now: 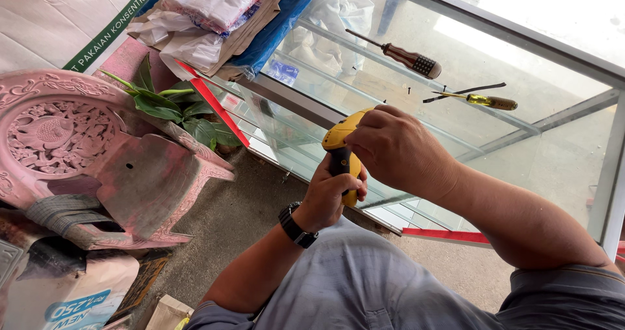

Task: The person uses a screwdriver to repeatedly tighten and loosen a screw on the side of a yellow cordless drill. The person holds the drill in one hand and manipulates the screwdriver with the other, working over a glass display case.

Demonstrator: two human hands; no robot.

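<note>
Both hands meet over a yellow-and-black handheld power tool (343, 154), held in front of the person's lap beside the edge of a glass display case with a metal frame (573, 63). The left hand (329, 196), with a black wristwatch (297, 226) on its wrist, wraps its fingers tight around the tool's black grip from below. The right hand (397, 149) curls closed over the tool's upper front end, covering that part so that what the fingertips press on cannot be told.

On the glass top of the case lie a screwdriver with a dark brown-and-black handle (400, 55) and, to its right and apart from it, a smaller screwdriver with a clear yellow handle (485, 99); a thin black strip (463, 92) rests just beside the smaller one. Red strips (215, 105) run along the case's lower edges. To the left stands a worn pink plastic chair with carved ornament (97, 154), and a green leafy plant (176, 105) grows between the chair and the case. White plastic bags (208, 11) are piled on a blue sheet (286, 14) at the case's far end.
</note>
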